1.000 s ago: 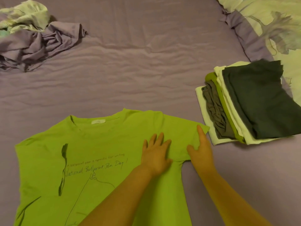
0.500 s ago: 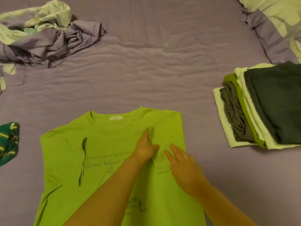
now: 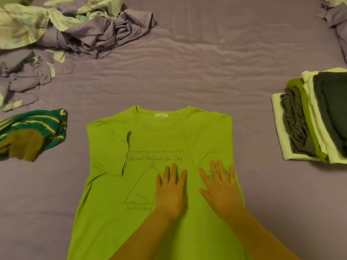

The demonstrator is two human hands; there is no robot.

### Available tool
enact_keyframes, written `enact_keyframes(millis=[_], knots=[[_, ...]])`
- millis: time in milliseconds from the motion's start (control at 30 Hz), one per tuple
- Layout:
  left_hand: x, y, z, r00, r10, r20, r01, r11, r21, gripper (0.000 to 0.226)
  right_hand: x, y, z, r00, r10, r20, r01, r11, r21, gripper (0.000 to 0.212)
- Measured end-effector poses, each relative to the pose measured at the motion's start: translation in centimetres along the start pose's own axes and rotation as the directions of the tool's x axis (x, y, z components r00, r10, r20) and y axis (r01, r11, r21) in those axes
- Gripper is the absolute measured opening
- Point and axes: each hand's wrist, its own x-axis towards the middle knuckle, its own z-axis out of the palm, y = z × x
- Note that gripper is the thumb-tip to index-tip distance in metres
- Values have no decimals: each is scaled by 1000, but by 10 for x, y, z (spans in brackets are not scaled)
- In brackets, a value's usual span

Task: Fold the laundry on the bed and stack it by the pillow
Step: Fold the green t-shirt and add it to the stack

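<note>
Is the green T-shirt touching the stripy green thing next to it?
Apart. The head view shows a strip of purple bedsheet between the green T-shirt and the stripy green garment.

The lime-green T-shirt (image 3: 116,212) runs off the near edge, so its hem is out of sight, and the left hand (image 3: 171,194) and right hand (image 3: 221,192) lying on it cover part of the drawing and the end of the lowest printed line, whose small letters are too faint to read. At the right edge the folded stack (image 3: 308,117) is cut off, as is the bedding corner (image 3: 336,17) at the far right. On the left, the striped green garment (image 3: 32,134) and the crumpled pile (image 3: 62,34) both run out of frame, the pile's separate pieces impossible to tell apart.
</note>
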Motion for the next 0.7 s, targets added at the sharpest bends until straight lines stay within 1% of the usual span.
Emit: enact_keyframes(millis=[67,167,233,300,367,433,500,533,600,700], knots=[[-27,-7,15,999,6,36,-7,1000,13,63,-27,-17,18,999,-47,-6,47,999,8,58],[-60,-16,30,998,28,60,-29,999,16,59,-70,-46,43,999,-45,-4,46,997,68,62],[-81,-18,38,995,35,89,-36,999,7,59,-95,-65,52,1000,-12,-15,13,997,82,61],[-101,-21,41,993,54,101,-50,998,-43,58,-117,-84,56,1000,-1,1,1,996,89,61],[-121,-25,43,993,116,37,-114,993,-41,56,-137,-102,59,999,-4,32,1,997,77,61],[-141,-32,52,990,137,-29,-138,990,-19,57,-154,-117,66,999,-3,42,1,998,58,59],[-161,-44,65,984,166,59,-165,986,-20,57,-171,-131,74,999,1,44,-3,999,44,53],[-171,-51,76,983,156,97,-156,988,-6,56,-178,-138,77,998,15,57,-18,998,55,57],[-197,-64,89,980,165,115,-166,986,6,56,-195,-154,85,995,51,86,-59,994,94,71],[-231,-75,98,976,208,58,-209,978,14,62,-217,-169,90,992,58,110,-71,990,120,77]])
